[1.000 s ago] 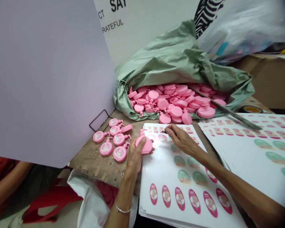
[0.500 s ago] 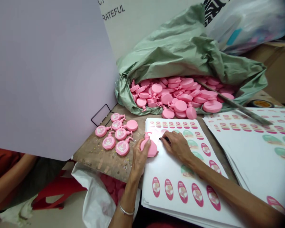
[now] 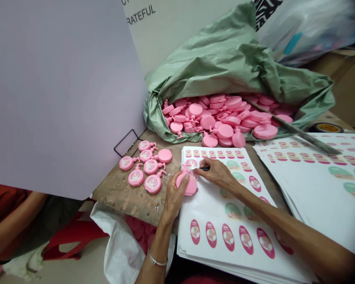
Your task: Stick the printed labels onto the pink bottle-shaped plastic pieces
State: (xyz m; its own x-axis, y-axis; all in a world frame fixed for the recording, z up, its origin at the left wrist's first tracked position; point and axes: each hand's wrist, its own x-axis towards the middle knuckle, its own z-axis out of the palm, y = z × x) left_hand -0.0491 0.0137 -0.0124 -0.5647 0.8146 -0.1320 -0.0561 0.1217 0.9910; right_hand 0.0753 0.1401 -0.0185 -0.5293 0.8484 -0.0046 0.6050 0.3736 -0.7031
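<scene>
My left hand (image 3: 175, 195) is closed round a pink toy pump bottle (image 3: 189, 185), its nozzle up and its blank flat side showing. The fingers of my right hand (image 3: 214, 172) are pinched at the edge of a pale pinkish sticker (image 3: 193, 174) beside the bottle's upper right. A slim black tool (image 3: 205, 169) also sits in that hand; its kind is hard to tell. Below both hands lies a stack of sticker sheets (image 3: 204, 205) with pink oval and green labels. To the left, several labelled pump bottles (image 3: 153, 184) lie on the table, with one unlabelled bottle (image 3: 165, 156).
A green sack (image 3: 207, 67) spills pink bottles (image 3: 225, 131) at the back. A flat stick (image 3: 298, 134) reaches from it over a second sheet stack (image 3: 319, 189). A white bag (image 3: 118, 240) hangs below the table edge. At far left, another person's arm (image 3: 20, 225) shows.
My right hand has moved left and slightly up to the bottle, now with a sticker at its fingertips. The left hand and bottle have barely moved.
</scene>
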